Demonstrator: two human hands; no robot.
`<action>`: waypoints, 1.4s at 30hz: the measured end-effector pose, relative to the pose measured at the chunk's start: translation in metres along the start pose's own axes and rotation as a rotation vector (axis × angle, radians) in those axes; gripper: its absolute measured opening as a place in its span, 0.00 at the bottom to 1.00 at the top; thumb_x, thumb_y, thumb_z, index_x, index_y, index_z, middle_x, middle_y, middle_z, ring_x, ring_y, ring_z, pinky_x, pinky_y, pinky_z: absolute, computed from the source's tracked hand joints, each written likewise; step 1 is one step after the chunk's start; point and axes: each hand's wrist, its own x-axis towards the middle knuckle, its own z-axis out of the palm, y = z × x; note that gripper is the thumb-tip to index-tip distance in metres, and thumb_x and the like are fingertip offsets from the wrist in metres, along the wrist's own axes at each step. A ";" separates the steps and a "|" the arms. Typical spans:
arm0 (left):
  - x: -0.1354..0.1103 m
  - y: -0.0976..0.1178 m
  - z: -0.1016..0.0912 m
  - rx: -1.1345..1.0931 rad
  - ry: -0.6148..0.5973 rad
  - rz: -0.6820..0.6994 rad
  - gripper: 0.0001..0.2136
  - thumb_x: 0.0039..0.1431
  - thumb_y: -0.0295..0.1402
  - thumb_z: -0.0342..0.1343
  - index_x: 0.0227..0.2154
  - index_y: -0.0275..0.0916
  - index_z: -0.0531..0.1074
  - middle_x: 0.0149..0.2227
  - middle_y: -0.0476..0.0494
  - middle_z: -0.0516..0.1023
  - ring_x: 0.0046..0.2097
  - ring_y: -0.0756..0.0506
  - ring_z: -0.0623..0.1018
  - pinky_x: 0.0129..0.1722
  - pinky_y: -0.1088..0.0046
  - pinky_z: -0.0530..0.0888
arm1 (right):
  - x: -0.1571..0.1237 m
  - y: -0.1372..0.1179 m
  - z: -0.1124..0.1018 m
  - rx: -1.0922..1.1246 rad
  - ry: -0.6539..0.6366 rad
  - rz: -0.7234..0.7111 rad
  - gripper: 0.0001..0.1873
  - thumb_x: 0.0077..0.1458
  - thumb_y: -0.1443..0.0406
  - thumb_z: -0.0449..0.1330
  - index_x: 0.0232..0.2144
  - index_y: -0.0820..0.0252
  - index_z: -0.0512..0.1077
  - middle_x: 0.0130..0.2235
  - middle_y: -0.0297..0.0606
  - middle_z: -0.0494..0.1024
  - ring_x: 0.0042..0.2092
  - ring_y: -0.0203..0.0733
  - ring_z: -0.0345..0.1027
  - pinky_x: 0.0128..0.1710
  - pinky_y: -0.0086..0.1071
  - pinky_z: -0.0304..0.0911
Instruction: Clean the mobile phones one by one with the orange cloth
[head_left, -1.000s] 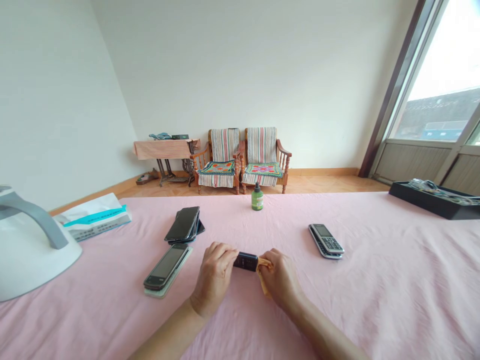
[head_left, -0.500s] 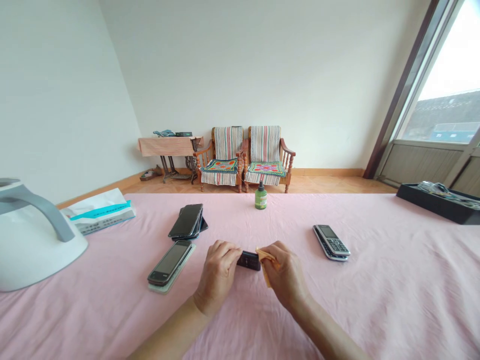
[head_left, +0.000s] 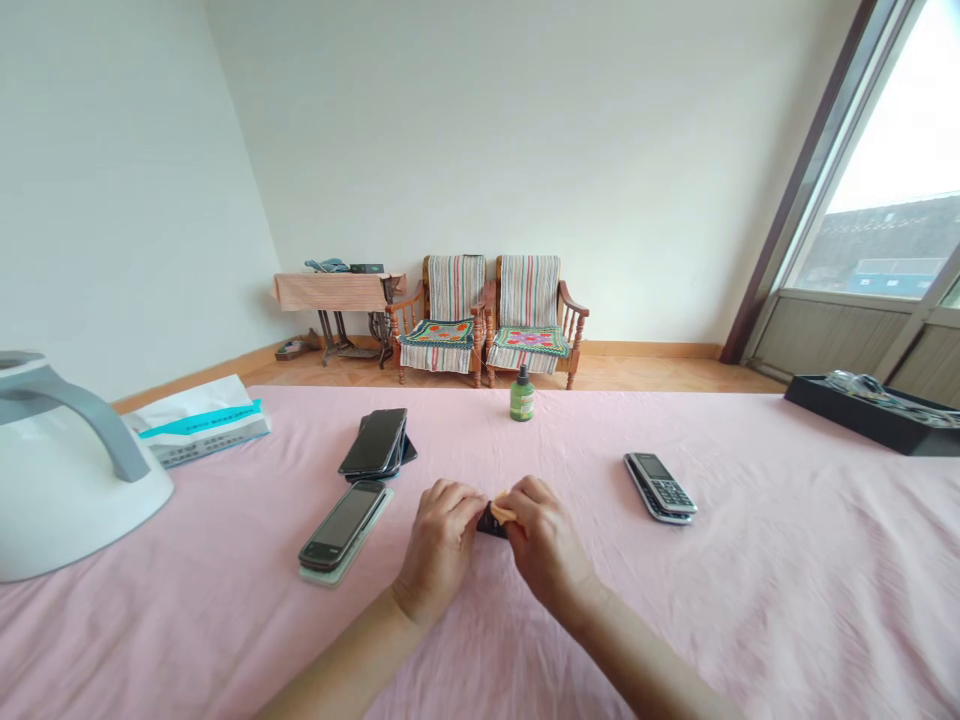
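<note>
Between my hands, above the pink cloth, is a small black mobile phone (head_left: 491, 524), mostly covered by fingers. My left hand (head_left: 444, 530) is closed on its left end. A folded orange-yellow cloth (head_left: 504, 511) is pinched in my right hand (head_left: 541, 535) and pressed against the phone's edge. To the left lies a touchscreen phone (head_left: 346, 522) on top of a pale one, and behind it a stack of dark smartphones (head_left: 374, 443). Off to the right, a silver keypad phone (head_left: 661, 483) rests on another phone.
A green spray bottle (head_left: 522, 395) stands near the table's far edge. On the left are a white kettle (head_left: 82, 490) with a grey handle and a tissue pack (head_left: 201, 422). At the far right sits a black tray (head_left: 862, 412) holding cables. Two wooden chairs (head_left: 529, 310) stand beyond the table.
My right hand has slid left along the phone with the cloth, closer to my left hand, covering more of the phone. My left hand stays in about the same place.
</note>
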 end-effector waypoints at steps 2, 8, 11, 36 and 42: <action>0.000 -0.002 0.002 0.009 -0.002 0.006 0.09 0.60 0.23 0.49 0.34 0.38 0.73 0.34 0.44 0.74 0.38 0.44 0.70 0.38 0.65 0.69 | -0.008 0.007 -0.001 0.127 0.100 0.176 0.09 0.50 0.73 0.54 0.30 0.62 0.74 0.31 0.38 0.72 0.33 0.38 0.66 0.33 0.29 0.60; -0.002 -0.006 0.006 0.023 -0.010 0.013 0.09 0.60 0.22 0.49 0.35 0.38 0.72 0.34 0.44 0.74 0.39 0.43 0.70 0.39 0.64 0.69 | -0.016 0.021 -0.003 0.425 0.095 0.579 0.13 0.50 0.59 0.57 0.27 0.64 0.74 0.23 0.36 0.74 0.26 0.38 0.67 0.24 0.26 0.59; -0.002 -0.005 0.003 0.030 -0.016 0.022 0.09 0.59 0.21 0.49 0.35 0.39 0.72 0.35 0.44 0.74 0.39 0.43 0.70 0.39 0.64 0.69 | -0.014 0.025 -0.002 0.441 0.063 0.573 0.13 0.49 0.59 0.57 0.27 0.65 0.74 0.22 0.36 0.74 0.24 0.37 0.66 0.22 0.26 0.58; -0.004 -0.008 0.001 -0.522 -0.027 -0.507 0.09 0.50 0.28 0.55 0.36 0.39 0.70 0.35 0.48 0.69 0.31 0.49 0.75 0.34 0.70 0.75 | -0.019 0.029 0.003 0.342 -0.087 0.504 0.08 0.46 0.69 0.54 0.22 0.63 0.73 0.21 0.34 0.73 0.23 0.34 0.66 0.20 0.23 0.54; -0.007 0.003 0.000 -0.621 -0.102 -0.737 0.11 0.50 0.40 0.56 0.26 0.35 0.67 0.24 0.48 0.72 0.23 0.48 0.75 0.17 0.77 0.73 | -0.018 0.019 0.000 0.257 -0.086 0.412 0.10 0.43 0.75 0.52 0.20 0.62 0.72 0.24 0.34 0.72 0.27 0.35 0.65 0.25 0.24 0.54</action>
